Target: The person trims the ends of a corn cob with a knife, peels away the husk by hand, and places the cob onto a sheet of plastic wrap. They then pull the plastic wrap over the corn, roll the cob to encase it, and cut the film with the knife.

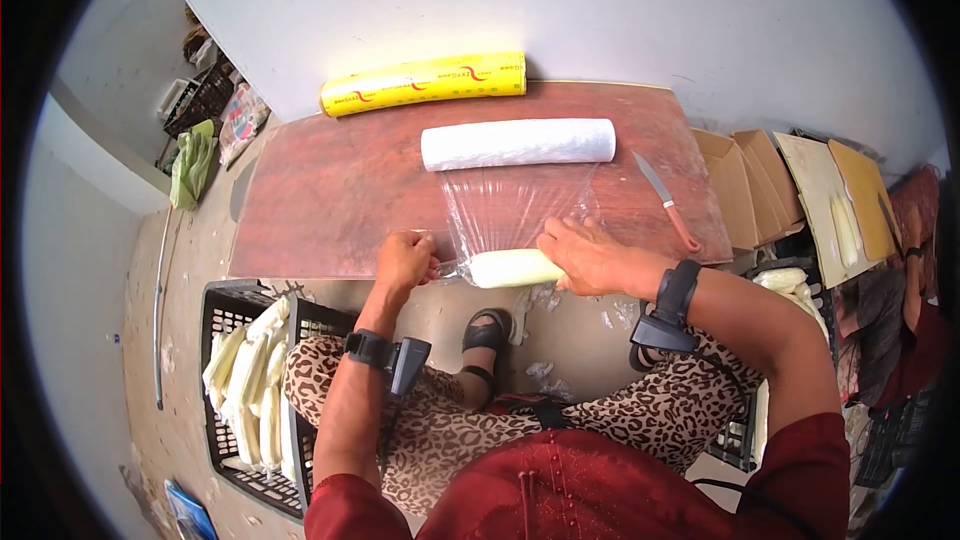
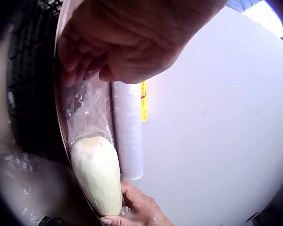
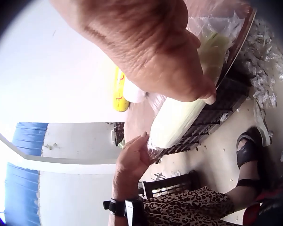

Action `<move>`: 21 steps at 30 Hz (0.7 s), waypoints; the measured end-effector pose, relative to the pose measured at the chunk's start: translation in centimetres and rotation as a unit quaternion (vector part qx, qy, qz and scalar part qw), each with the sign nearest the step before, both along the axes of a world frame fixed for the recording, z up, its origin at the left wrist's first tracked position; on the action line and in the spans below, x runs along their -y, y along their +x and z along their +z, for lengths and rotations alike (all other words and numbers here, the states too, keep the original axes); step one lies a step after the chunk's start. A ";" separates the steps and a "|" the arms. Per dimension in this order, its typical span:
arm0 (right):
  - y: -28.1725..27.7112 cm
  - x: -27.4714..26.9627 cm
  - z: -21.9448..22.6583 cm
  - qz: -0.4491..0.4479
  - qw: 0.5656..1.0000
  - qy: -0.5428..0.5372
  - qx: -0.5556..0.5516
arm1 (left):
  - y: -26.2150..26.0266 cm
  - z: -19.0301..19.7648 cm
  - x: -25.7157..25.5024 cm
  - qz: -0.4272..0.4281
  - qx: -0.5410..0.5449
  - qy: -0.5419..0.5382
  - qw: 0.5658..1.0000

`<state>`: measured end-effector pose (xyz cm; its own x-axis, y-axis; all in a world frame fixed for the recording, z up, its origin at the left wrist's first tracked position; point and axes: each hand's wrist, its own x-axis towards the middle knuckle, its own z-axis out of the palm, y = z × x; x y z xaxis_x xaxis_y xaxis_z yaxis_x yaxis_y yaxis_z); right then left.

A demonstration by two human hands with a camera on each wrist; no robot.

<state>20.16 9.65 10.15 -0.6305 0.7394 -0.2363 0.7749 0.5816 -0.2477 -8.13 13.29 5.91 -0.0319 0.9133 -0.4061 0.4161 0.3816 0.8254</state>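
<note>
At the table's front edge lies a pale ear of corn in its husk (image 1: 512,268), partly wrapped in clear cling film (image 1: 505,205). The film stretches back from it to a white film roll (image 1: 518,144). My left hand (image 1: 407,260) pinches the gathered film off the corn's left end; in the left wrist view the bunched film (image 2: 87,110) runs from those fingers to the blunt cut end. The right hand (image 1: 590,258) holds the corn's other end, thumb on the near side and fingers over the top. In the right wrist view, that hand hides part of the husk.
A knife (image 1: 668,202) lies on the table's right side, and a yellow box (image 1: 425,83) stands along the wall. Black crates, one holding several pale ears (image 1: 255,380), stand on the floor at left and right. Film scraps (image 3: 264,61) litter the floor.
</note>
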 end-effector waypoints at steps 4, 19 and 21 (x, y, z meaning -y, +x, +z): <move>-0.3 0.1 -1.1 0.005 1.000 -0.001 -0.012 | 0.4 0.1 -0.1 -0.018 -0.016 -0.002 1.000; 3.0 -3.8 -1.5 -0.077 0.940 -0.256 -0.211 | 1.9 1.2 0.6 0.020 0.111 -0.112 0.987; 3.1 -3.9 -1.5 -0.072 0.940 -0.256 -0.212 | 2.2 1.2 0.6 0.023 0.138 -0.137 0.981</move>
<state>23.22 13.58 8.60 -0.6509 0.6812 -0.3351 0.6048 0.1984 -0.7713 -5.95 12.72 7.11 0.0743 0.7692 -0.6347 0.1682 0.6177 0.7682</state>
